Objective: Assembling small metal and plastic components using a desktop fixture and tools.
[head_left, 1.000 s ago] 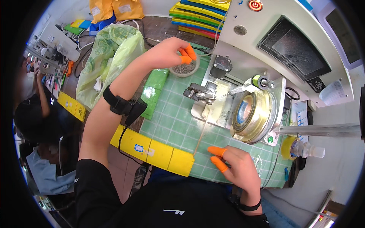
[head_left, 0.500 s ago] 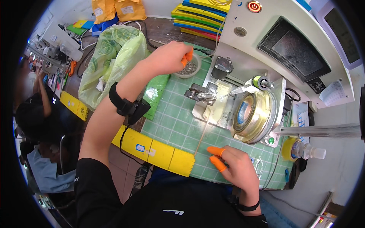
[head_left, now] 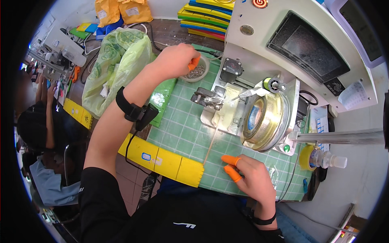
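My left hand (head_left: 174, 61) is over a small pale bowl (head_left: 206, 69) holding many tiny metal pieces (head_left: 196, 73). Its orange-capped fingertips are pinched together at the bowl's near-left side; whatever lies between them is hidden. Low over the green gridded mat (head_left: 184, 135), my right hand (head_left: 252, 178) has its orange-capped thumb and forefinger stretched out and apart, with nothing between them. Left of these fingertips, a thin reddish cord (head_left: 211, 146) runs from a metal clamp fixture (head_left: 208, 98) on the machine to the notched end of a yellow strip (head_left: 168, 164).
The bench machine (head_left: 253, 52) with a screen and a tape-like reel (head_left: 263, 121) fills the right side. A pale green plastic bag (head_left: 121, 60) stands left of my forearm. Coloured boards (head_left: 204, 18) are stacked behind. A clear bottle (head_left: 324, 158) is at far right.
The view has shifted slightly, so the machine and bowl sit a little further left and up. My left fingers stay pinched at the bowl; my right hand has barely moved.
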### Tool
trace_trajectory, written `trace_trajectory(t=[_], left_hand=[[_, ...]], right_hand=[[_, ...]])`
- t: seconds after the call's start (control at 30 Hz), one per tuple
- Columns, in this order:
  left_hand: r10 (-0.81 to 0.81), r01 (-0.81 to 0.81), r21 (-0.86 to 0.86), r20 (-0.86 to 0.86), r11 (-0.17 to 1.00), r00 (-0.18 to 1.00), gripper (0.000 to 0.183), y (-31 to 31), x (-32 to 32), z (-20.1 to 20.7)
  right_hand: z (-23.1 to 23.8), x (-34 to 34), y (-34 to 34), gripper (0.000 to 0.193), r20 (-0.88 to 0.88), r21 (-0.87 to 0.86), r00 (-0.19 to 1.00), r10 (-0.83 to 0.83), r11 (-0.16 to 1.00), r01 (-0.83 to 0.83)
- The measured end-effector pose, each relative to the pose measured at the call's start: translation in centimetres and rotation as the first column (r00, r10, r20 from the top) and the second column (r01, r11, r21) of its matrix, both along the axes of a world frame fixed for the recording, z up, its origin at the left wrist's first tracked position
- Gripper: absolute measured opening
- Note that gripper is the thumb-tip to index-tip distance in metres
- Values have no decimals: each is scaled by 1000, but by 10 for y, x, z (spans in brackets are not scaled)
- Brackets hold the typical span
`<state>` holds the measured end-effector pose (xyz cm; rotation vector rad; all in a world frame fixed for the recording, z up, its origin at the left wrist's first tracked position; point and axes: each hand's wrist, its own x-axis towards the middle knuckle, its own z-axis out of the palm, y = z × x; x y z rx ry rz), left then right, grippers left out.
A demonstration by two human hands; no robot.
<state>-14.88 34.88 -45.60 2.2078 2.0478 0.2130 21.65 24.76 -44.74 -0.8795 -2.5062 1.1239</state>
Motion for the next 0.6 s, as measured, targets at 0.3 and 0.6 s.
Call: trace_trajectory(t=[0.3,0.6], left_hand=[[-43,49,-14,253,999,967,11,2,-17,-6],[-10,10,-28,8,1000,1000,13,-3,1,-8]], right_hand=[[2,-1,-2,21,37,18,999,19,1000,-19],[1,-2,-5,23,12,-5,1000,8,1000,-8]])
